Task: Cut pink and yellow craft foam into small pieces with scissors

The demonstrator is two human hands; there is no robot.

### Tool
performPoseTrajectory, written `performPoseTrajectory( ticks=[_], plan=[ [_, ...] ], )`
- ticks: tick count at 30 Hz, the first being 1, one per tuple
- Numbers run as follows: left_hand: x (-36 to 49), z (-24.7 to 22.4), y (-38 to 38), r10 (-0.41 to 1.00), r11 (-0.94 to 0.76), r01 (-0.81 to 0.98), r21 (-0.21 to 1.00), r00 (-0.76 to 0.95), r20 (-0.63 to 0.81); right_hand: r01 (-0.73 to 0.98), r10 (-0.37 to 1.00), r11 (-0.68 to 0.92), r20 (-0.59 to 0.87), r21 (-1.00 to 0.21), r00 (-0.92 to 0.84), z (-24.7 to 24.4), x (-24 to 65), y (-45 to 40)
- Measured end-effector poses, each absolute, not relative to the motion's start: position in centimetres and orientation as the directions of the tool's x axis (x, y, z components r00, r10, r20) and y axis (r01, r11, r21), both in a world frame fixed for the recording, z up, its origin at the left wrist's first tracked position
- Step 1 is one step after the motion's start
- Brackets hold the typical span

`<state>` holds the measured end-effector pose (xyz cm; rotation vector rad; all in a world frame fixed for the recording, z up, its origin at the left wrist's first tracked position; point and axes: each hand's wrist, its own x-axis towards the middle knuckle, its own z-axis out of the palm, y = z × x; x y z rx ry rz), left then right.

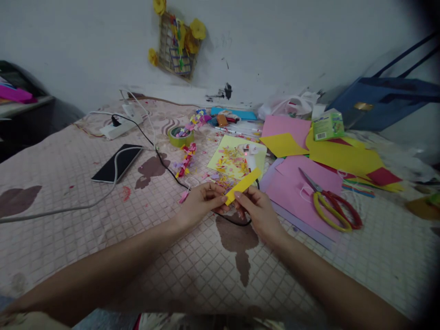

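**Yellow strip pinched in both hands, with plenty of paper lying whole**

And here's the scene: a patterned tablecloth [165, 270] spreads right across, stained in places, with a blue bag [385, 101] standing at the far right. Coming in to the paper, and there's a good deal of it! A pink sheet [295, 183] lies broad and flat on the right, yellow sheets [347, 156] sit just beyond it, and both look largely uncut, so I'd judge plenty of stock is left. The scissors [333, 208] rest on the pink one, blades apart, no hand on them. In the middle, a pale yellow sheet [213, 158] carries a litter of cuttings, and a white device [253, 158] lies across it, showing a small red light.

Now the hands! The left hand [202, 201] pinches the near end of a yellow strip [244, 184], thumb on top; the right hand [258, 208] is closed on it just alongside, and the far end points free, away from the body, over the table's middle. It looks flat, nothing visibly stuck to it, so this piece seems early on.

Smaller still: a tape roll [181, 137] with little bits gathered in its ring, and beside it a pink-and-yellow decorated piece [186, 160] that looks well advanced, perhaps complete. Last, the tiny scraps [231, 160]: cutting, by the look of them, is well under way.
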<state>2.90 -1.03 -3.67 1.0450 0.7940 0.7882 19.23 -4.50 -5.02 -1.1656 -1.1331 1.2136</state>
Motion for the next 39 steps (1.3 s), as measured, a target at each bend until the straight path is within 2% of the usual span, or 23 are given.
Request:
performPoseTrajectory(
  ticks=[13,18,22,27,39],
  plan=[
    [2.99,-3.59,-1.06,0.882,0.226,-0.168,0.960,0.453,-0.129,0.027,0.999,-0.022,-0.023,-0.999,-0.026,-4.75,18.89,-4.61],
    [3.03,-3.82,-1.11,0.816,0.320,-0.117,0.940,0.539,-0.211,0.044,1.000,-0.003,-0.002,-0.999,0.023,-4.78,19.05,-4.54],
    [3.04,-3.78,-1.25,0.784,0.367,-0.098,0.925,0.568,-0.251,0.022,1.000,-0.002,-0.002,-1.000,0.016,-4.68,19.03,-4.65],
    [3.06,-3.59,-1.41,0.796,0.369,-0.117,0.922,0.552,-0.248,-0.037,0.999,-0.033,-0.034,-0.999,0.010,-4.66,19.00,-4.75],
    [2.97,-4.16,-1.19,0.780,0.346,-0.108,0.932,0.585,-0.221,-0.050,0.998,-0.060,-0.060,-0.997,-0.005,-4.77,18.95,-4.77]
  ],
)
